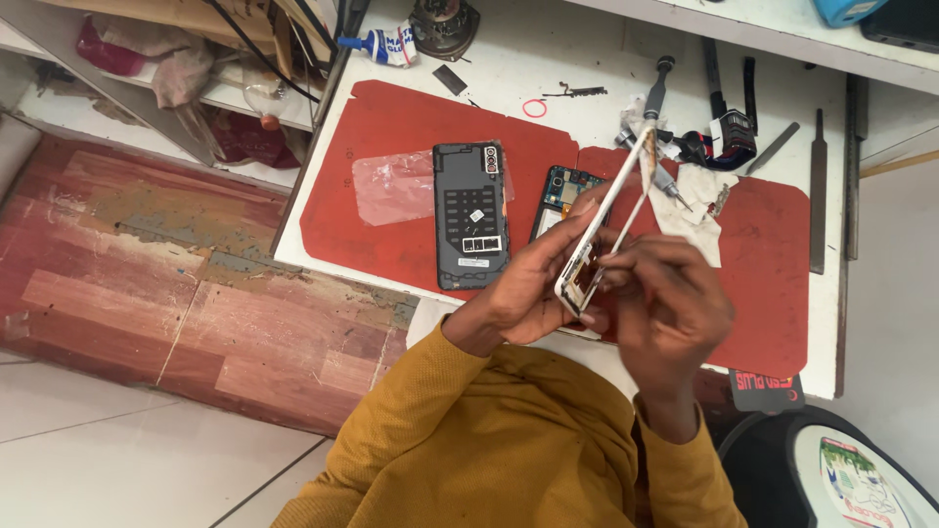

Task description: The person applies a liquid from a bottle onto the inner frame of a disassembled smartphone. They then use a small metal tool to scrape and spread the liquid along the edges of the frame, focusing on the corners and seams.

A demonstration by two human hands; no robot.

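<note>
My left hand (523,293) gripped the phone frame (608,220); my right hand (665,293) pinched a tool inside it; back cover (471,215) already off.

Phone frame held up over the red mat

My left hand (528,293) grips the white phone frame (608,220) on edge while my right hand (665,303) works a thin tool (631,223) into it; a dark back panel (471,215) lies on the red mat (391,137).

Two hands (528,293); one phone frame (606,220); one back cover (471,215); two red mats (391,127).
</note>
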